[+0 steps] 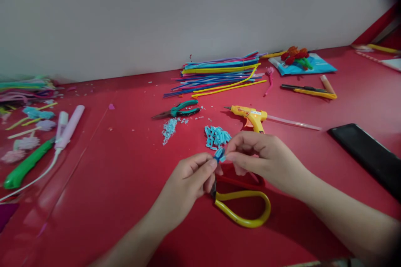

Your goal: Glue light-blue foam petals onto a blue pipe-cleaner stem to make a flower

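Fingertips (211,166) of the left hand (189,177) are together, clamped on a small blue piece (219,154) above the near half of the desk (125,200), right of its middle. The right hand (266,156) comes in from the other side, its thumb and forefinger closed on the pale end of that same piece.

Just below the hands lie scissors (242,223) with one yellow and one red handle; their blades are hidden from me by the left hand. Just beyond the blue piece sits a heap of short light-blue cuttings (217,135), with finer blue fluff (169,130) to its left, beside teal-handled pliers (184,109). A yellow glue gun (250,114) lies behind the right hand, a clear stick (293,123) running from its rear.

Toward the back edge, a bundle of coloured pipe cleaners (221,69) rests left of red and orange flowers (294,55) on a blue packet (319,66). A black slab (366,154) lies near the right side. Toward the left edge are a lilac wand (70,127) with a white cord and a green-handled tool (28,164).
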`<state>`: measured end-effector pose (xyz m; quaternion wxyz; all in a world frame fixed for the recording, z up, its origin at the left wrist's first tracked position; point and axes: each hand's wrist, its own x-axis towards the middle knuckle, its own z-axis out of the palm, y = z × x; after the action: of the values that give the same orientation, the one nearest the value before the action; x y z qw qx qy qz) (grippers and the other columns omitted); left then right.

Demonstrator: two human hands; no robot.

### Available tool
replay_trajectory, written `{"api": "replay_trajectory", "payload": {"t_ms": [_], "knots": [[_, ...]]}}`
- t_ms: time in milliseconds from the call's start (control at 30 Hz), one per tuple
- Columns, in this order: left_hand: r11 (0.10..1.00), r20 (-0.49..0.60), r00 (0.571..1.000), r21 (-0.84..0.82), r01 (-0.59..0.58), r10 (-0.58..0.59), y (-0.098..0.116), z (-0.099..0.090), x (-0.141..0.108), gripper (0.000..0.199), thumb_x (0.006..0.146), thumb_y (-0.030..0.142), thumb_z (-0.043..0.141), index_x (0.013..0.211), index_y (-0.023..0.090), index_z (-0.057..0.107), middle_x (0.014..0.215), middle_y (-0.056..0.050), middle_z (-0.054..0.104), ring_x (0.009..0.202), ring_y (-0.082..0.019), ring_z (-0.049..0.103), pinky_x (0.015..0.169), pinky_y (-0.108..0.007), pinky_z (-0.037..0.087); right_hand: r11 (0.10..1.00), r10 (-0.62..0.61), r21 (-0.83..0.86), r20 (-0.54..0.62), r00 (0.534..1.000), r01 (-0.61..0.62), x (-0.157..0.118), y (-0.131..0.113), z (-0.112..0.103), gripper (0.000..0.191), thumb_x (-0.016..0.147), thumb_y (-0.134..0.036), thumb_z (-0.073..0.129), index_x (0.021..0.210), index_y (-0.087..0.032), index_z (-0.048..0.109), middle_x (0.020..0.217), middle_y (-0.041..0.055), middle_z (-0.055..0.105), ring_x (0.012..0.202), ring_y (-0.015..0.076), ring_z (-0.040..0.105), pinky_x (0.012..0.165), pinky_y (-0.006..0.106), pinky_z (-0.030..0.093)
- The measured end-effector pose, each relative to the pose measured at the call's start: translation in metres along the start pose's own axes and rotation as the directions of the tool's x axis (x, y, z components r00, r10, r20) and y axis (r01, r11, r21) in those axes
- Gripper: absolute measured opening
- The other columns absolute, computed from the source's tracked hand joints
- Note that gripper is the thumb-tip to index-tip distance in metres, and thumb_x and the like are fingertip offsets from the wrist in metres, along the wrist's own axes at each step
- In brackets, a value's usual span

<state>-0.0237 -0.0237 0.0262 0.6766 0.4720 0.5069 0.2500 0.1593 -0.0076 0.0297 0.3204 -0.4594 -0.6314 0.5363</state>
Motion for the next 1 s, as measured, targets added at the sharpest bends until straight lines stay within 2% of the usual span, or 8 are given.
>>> {"api": "replay_trajectory", "payload": {"t_ms": [200, 467, 1000], "knots": [[0.999, -0.008, 1.000, 0.053, -0.001, 0.001, -0.0009, 0.0000, -0.0002, 0.026, 0.086, 0.036, 0.047, 0.070, 0.017, 0.055, 0.049, 0.005, 0.038, 0.046, -0.008, 0.029, 0.042, -0.020, 0.021, 0.999, 0.034, -0.011, -0.001, 0.999, -0.034, 0.0017, -0.0025, 0.0014, 0.008, 0.079, -0.019, 0.058, 0.071, -0.018, 0.057, 0.052, -0.0073, 0.052, 0.042, 0.0038, 0.046, 0.039, 0.014, 0.035], [0.996, -0.014, 1.000, 0.087, -0.015, 0.016, -0.0011, 0.0003, -0.0005, 0.029, 0.087, 0.037, 0.045, 0.070, 0.016, 0.057, 0.048, 0.006, 0.034, 0.043, -0.007, 0.025, 0.043, -0.021, 0.020, 0.991, -0.032, -0.134, -0.071, 0.997, 0.023, 0.0018, 0.0017, 0.0012, 0.007, 0.078, -0.022, 0.058, 0.072, -0.019, 0.056, 0.055, -0.0050, 0.054, 0.046, 0.0067, 0.049, 0.041, 0.017, 0.038], [0.996, 0.010, 0.999, 0.085, -0.036, 0.036, -0.0015, 0.0002, -0.0025, 0.029, 0.088, 0.037, 0.045, 0.070, 0.016, 0.057, 0.048, 0.007, 0.034, 0.045, -0.006, 0.026, 0.043, -0.020, 0.019, 0.933, -0.145, -0.345, -0.089, 0.985, 0.106, -0.0009, 0.0025, 0.0024, 0.006, 0.081, -0.025, 0.056, 0.077, -0.021, 0.056, 0.060, -0.0043, 0.058, 0.052, 0.0082, 0.048, 0.047, 0.018, 0.037]]}}
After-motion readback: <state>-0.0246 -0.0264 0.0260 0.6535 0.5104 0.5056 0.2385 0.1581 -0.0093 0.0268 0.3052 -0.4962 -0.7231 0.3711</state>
